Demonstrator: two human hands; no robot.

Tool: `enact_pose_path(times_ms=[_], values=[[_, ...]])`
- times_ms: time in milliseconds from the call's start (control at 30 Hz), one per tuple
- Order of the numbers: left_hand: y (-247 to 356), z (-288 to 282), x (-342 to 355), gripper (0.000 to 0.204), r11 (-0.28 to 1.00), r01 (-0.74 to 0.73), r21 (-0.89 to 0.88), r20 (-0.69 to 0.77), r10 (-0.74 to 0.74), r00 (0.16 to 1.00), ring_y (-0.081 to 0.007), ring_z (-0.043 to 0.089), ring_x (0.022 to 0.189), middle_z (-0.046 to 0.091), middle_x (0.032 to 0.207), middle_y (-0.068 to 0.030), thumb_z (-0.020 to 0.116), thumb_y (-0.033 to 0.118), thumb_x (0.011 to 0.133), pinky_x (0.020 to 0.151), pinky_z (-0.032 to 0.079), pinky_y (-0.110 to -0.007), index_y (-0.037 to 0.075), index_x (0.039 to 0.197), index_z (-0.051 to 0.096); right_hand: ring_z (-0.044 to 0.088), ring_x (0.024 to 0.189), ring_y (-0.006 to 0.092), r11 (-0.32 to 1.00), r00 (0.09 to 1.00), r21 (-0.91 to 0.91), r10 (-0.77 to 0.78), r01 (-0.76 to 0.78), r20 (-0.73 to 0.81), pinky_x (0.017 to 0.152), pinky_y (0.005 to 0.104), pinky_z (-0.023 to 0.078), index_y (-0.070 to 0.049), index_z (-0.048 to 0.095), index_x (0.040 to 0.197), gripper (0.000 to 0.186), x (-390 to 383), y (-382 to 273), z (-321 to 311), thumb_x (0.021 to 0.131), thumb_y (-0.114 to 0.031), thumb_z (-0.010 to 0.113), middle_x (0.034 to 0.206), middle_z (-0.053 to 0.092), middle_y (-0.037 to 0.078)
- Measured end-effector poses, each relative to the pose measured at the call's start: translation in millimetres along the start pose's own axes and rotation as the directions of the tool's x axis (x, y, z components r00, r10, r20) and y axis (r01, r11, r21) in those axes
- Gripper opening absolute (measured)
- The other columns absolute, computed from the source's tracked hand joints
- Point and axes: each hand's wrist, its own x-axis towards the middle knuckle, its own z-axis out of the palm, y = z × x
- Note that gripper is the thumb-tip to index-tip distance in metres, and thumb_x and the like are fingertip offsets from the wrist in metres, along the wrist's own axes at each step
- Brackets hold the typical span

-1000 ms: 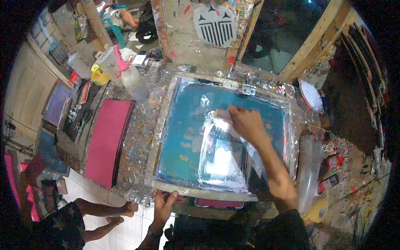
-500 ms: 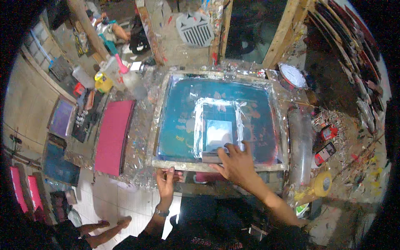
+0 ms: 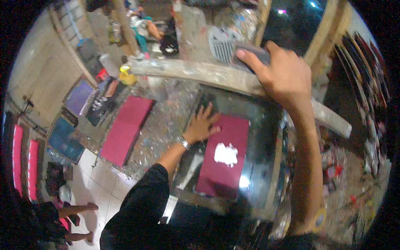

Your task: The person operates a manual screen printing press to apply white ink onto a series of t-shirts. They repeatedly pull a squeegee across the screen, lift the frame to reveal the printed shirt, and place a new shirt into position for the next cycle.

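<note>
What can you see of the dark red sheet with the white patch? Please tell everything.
The dark red sheet is a flat, matte-looking oblong, perhaps card or cloth, with an irregular white patch near its middle. It lies slightly slanted on a dark glossy board, its lower part in shadow. The left hand overlaps its upper left edge; whether it presses there is unclear.

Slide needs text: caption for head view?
Left grip at the sheet with white print; right grip holds the squeegee near the raised frame.
</note>
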Motion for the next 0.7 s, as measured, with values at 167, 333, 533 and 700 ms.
enact_pose_path(times_ms=[167,333,533,700], values=[[8.9,17.4,-24.4,0.047,0.986,0.011,-0.168,-0.001,-0.012,1.0,-0.0397,0.051,0.133,0.05,0.149,-0.0204,0.059,0.035,0.102,0.11,0.042,-0.05,0.012,0.143,0.06,0.068,0.112,0.0452,0.987,0.996,0.136,0.076,-0.081,0.043,0.099,0.0488,0.051,0.004,0.067,0.131,0.094,35.5,24.1,-2.1,0.088,-0.078,0.054,0.116,0.071,0.03],[-0.2,-85.1,-142.2,0.039,0.679,0.263,-0.685,-0.48,-0.693,0.538,-0.029,0.07,0.109,0.072,0.123,-0.0182,0.063,0.027,0.101,0.097,0.053,-0.043,0.003,0.131,0.068,0.065,0.121,0.0443,0.988,0.989,0.067,0.142,-0.14,-0.027,0.107,0.0498,0.047,0.005,0.065,0.133,0.097,66.5,42.8,-4.9,0.086,-0.08,0.055,0.125,0.068,0.03],[-149.4,-199.0,-307.3,0.061,0.735,0.494,-0.465,-0.844,-0.536,0.003,-0.0351,0.05,0.14,0.052,0.149,-0.0275,0.065,0.027,0.102,0.116,0.039,-0.044,-0.005,0.15,0.047,0.058,0.131,0.0424,0.988,0.992,0.085,0.125,-0.125,0.004,0.111,0.0477,0.043,0.005,0.062,0.137,0.098,83.9,63.5,15.9,0.086,-0.079,0.056,0.137,0.061,0.031],[-89.6,-158.4,-242.2,0.078,0.857,0.477,-0.197,-0.807,-0.418,0.417,-0.0381,0.025,0.156,0.029,0.167,-0.0235,0.068,0.035,0.098,0.126,0.019,-0.048,-0.003,0.158,0.035,0.065,0.114,0.0426,0.927,0.959,0.247,-0.26,0.281,-0.112,0.1,0.046,0.048,0.003,0.069,0.124,0.087,133.3,109.3,56.4,0.087,-0.075,0.058,0.122,0.068,0.03]])
